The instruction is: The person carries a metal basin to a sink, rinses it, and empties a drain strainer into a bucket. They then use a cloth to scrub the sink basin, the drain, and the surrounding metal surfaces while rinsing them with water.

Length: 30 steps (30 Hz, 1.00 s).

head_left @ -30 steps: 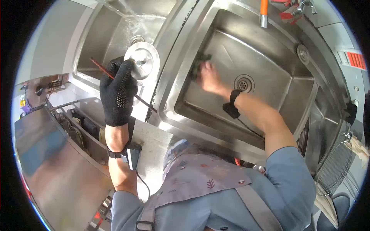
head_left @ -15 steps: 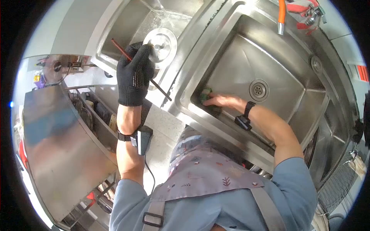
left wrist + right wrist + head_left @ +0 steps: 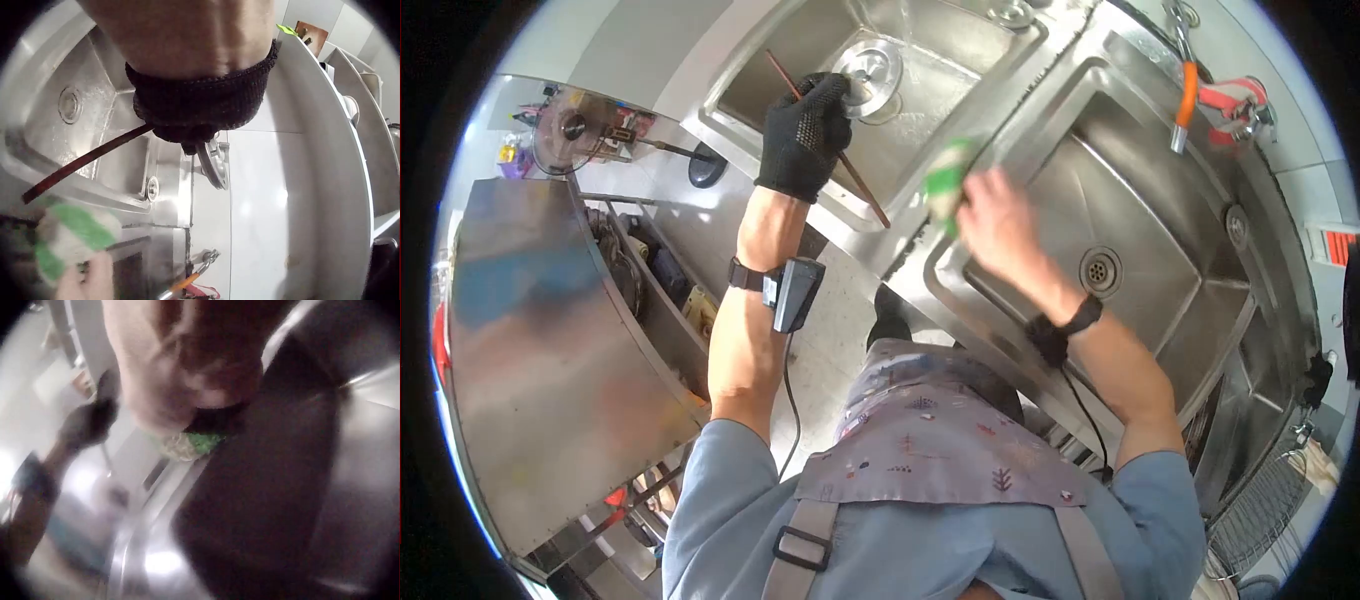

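My black-gloved left hand (image 3: pixel 805 135) is raised over the left sink basin. It grips a round metal lid (image 3: pixel 875 75) with a small centre knob, along with a long thin reddish-brown stick (image 3: pixel 865 192) that pokes out on both sides of the fist. My bare right hand (image 3: pixel 1000 225), blurred, holds a green-and-white scrub sponge (image 3: pixel 946 188) above the ledge between the two basins. In the left wrist view the sponge (image 3: pixel 81 231) is just below the free end of the stick (image 3: pixel 81 165). The glove hides part of the lid (image 3: pixel 214 169).
To the right lies a larger steel basin (image 3: pixel 1140 190) with a drain (image 3: pixel 1100 272). An orange-sleeved spout (image 3: pixel 1188 95) hangs over its far side. A steel-topped cabinet (image 3: pixel 560 380) stands at the left, and a wire rack (image 3: pixel 1260 510) is at the lower right.
My right hand went down the right basin's left wall to its near corner, then came up with the sponge toward my left hand. The left hand kept its hold; the head view shifted.
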Motion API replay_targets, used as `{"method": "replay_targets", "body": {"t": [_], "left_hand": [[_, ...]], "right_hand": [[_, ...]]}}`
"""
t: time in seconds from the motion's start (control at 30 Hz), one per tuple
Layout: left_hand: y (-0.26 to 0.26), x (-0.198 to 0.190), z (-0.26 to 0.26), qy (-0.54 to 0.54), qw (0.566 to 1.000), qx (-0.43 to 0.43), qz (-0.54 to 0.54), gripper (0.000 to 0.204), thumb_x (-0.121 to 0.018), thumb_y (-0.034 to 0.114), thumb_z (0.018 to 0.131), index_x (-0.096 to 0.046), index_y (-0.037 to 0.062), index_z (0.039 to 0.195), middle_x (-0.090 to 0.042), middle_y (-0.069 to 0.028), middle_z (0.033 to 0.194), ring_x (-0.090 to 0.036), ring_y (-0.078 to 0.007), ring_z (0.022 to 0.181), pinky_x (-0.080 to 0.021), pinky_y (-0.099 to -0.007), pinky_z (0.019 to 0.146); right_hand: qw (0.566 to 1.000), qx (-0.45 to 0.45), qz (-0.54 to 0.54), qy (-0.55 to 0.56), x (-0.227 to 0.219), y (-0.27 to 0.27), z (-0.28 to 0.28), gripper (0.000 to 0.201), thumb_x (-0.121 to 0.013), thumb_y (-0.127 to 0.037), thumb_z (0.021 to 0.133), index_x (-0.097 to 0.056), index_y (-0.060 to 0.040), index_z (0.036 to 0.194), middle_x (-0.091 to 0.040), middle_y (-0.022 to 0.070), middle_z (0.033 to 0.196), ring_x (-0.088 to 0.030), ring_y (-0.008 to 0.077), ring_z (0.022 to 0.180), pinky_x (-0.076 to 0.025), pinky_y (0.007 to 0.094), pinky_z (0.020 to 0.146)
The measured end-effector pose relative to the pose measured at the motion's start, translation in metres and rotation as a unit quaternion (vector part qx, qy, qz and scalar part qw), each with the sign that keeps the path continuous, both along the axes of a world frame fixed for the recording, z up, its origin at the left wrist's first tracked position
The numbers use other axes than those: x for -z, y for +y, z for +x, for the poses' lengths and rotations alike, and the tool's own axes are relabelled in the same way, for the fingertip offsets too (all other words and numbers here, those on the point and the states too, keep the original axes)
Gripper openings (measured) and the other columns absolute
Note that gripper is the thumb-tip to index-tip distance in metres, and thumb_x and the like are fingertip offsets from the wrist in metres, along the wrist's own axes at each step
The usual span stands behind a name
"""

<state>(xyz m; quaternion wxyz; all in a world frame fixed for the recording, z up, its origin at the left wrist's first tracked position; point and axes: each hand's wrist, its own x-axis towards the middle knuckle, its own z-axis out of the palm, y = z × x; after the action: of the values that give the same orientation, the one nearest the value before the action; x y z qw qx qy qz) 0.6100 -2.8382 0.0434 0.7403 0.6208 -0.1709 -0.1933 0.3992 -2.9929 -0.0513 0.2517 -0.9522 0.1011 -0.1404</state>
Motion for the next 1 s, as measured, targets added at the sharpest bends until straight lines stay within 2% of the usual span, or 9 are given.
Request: {"method": "replay_targets", "body": {"t": [0.07,0.17,0.27,0.53,0.67,0.73,0.8,0.9,1.0], "left_hand": [[0.018,0.006,0.022,-0.015,1.0,0.003,0.0,0.014,-0.067,0.016,0.094,-0.068,0.0022,0.091,-0.051,0.0013,0.065,-0.047,-0.0088,0.051,-0.034,-0.0244,0.047],[0.046,0.009,0.055,-0.051,0.998,-0.006,0.021,0.017,-0.067,0.02,0.094,-0.068,0.0036,0.088,-0.051,0.0013,0.062,-0.047,-0.0085,0.05,-0.035,-0.0246,0.046],[0.079,-0.011,0.086,0.057,0.998,-0.021,0.034,0.021,-0.066,0.023,0.094,-0.064,0.0061,0.081,-0.051,0.0012,0.061,-0.047,-0.0082,0.05,-0.034,-0.0248,0.046],[0.187,-0.001,0.212,0.064,0.995,-0.071,-0.034,0.013,-0.064,0.016,0.092,-0.069,0.0038,0.092,-0.059,-0.0004,0.069,-0.05,-0.0076,0.051,-0.038,-0.0214,0.047],[0.227,0.001,0.247,0.076,0.989,-0.119,-0.038,0.016,-0.065,0.018,0.092,-0.069,0.0033,0.09,-0.058,-0.0008,0.069,-0.052,-0.0072,0.054,-0.038,-0.021,0.048],[0.24,0.005,0.256,0.075,0.989,-0.123,-0.017,0.017,-0.066,0.019,0.091,-0.068,0.0025,0.09,-0.059,-0.0013,0.07,-0.053,-0.0073,0.055,-0.039,-0.0219,0.048],[0.25,0.006,0.263,0.078,0.987,-0.136,-0.022,0.017,-0.066,0.019,0.091,-0.068,0.002,0.091,-0.058,-0.0009,0.069,-0.052,-0.0074,0.054,-0.038,-0.0226,0.048],[0.262,0.018,0.269,0.004,0.985,-0.173,-0.026,0.017,-0.066,0.019,0.092,-0.068,0.0014,0.093,-0.056,-0.0003,0.067,-0.05,-0.0079,0.053,-0.038,-0.0237,0.047],[0.273,0.006,0.276,0.067,0.979,-0.193,-0.029,0.018,-0.066,0.019,0.092,-0.067,0.0017,0.095,-0.054,0.0006,0.065,-0.047,-0.0095,0.049,-0.036,-0.0248,0.045]], "right_hand": [[0.995,-0.091,-0.049,0.002,-0.014,0.054,0.004,0.033,-0.068,-0.019,0.085,-0.059,-0.008,0.114,-0.054,0.0152,0.104,-0.056,0.0349,0.102,-0.047,0.0489,0.083],[0.987,-0.125,-0.075,0.068,-0.023,0.093,0.038,0.036,-0.068,-0.023,0.087,-0.057,-0.0076,0.117,-0.053,0.0146,0.103,-0.055,0.0326,0.099,-0.042,0.0458,0.082],[0.979,-0.162,-0.062,0.104,-0.024,0.119,0.089,0.03,-0.064,-0.024,0.091,-0.057,-0.0044,0.113,-0.055,0.0167,0.103,-0.056,0.0342,0.099,-0.043,0.0498,0.085],[0.988,-0.147,-0.045,0.028,0.014,0.176,0.29,0.02,-0.056,-0.02,0.096,-0.049,-0.0038,0.105,-0.056,0.0231,0.099,-0.061,0.0404,0.089,-0.05,0.0514,0.075],[0.976,-0.106,-0.143,0.124,0.016,0.166,0.388,0.028,-0.051,-0.024,0.098,-0.051,-0.0003,0.113,-0.059,0.0264,0.106,-0.064,0.0449,0.092,-0.053,0.0536,0.078],[0.992,-0.005,-0.1,0.073,-0.001,0.145,0.399,0.032,-0.051,-0.027,0.098,-0.052,0.0007,0.115,-0.06,0.0271,0.108,-0.066,0.0448,0.09,-0.054,0.0537,0.076],[0.994,-0.004,-0.102,0.043,-0.014,0.146,0.38,0.031,-0.055,-0.026,0.096,-0.054,-0.0011,0.114,-0.06,0.0229,0.106,-0.066,0.0405,0.09,-0.057,0.0494,0.077],[0.98,-0.134,-0.147,0.031,0.004,0.178,0.326,0.037,-0.062,-0.028,0.092,-0.054,-0.0017,0.117,-0.056,0.0199,0.11,-0.064,0.041,0.094,-0.055,0.0519,0.08],[0.975,-0.176,-0.13,0.026,0.015,0.191,0.349,0.036,-0.064,-0.027,0.091,-0.056,-0.0015,0.116,-0.055,0.0195,0.11,-0.062,0.0405,0.098,-0.053,0.0523,0.085]]}}
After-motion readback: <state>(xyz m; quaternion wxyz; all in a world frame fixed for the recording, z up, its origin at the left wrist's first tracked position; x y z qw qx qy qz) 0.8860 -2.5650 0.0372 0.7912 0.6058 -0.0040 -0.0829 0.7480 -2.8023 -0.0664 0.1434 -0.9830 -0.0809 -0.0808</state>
